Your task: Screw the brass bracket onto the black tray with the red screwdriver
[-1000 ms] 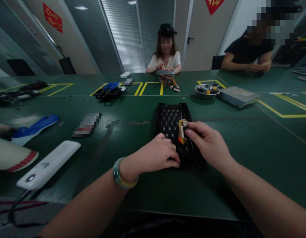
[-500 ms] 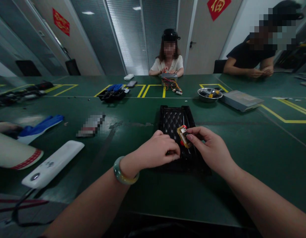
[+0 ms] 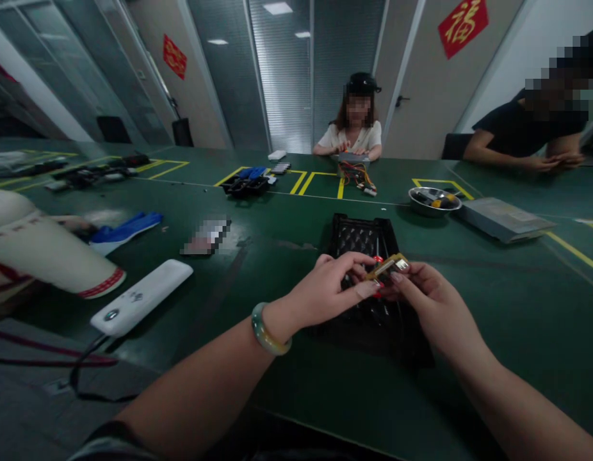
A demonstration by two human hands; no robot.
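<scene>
A small tan circuit board (image 3: 391, 265) with a silvery metal connector is held up between my two hands. My right hand (image 3: 433, 301) pinches its right end between thumb and fingers. At its left end, the thumb and fingers of my left hand (image 3: 328, 288) close on it; a green and yellow bangle rings that wrist. Below the hands lies a black plastic tray (image 3: 335, 232) with a quilted-looking inside, partly hidden by them. A screwdriver (image 3: 378, 258) with a red handle rests in the tray, mostly covered by the board and fingers.
To the left are a white power bank (image 3: 143, 298) with a cable, a pale cup (image 3: 80, 256), a blue glove (image 3: 128, 228) and a pixelated phone (image 3: 207, 237). Farther off stand a metal bowl (image 3: 435, 202), a grey flat box (image 3: 505, 219) and a power supply with wires (image 3: 354, 165). Two people sit opposite.
My left hand has come up from the tray and taken hold of the board's left end. The board has turned closer to level in my right hand. The view has shifted left.
</scene>
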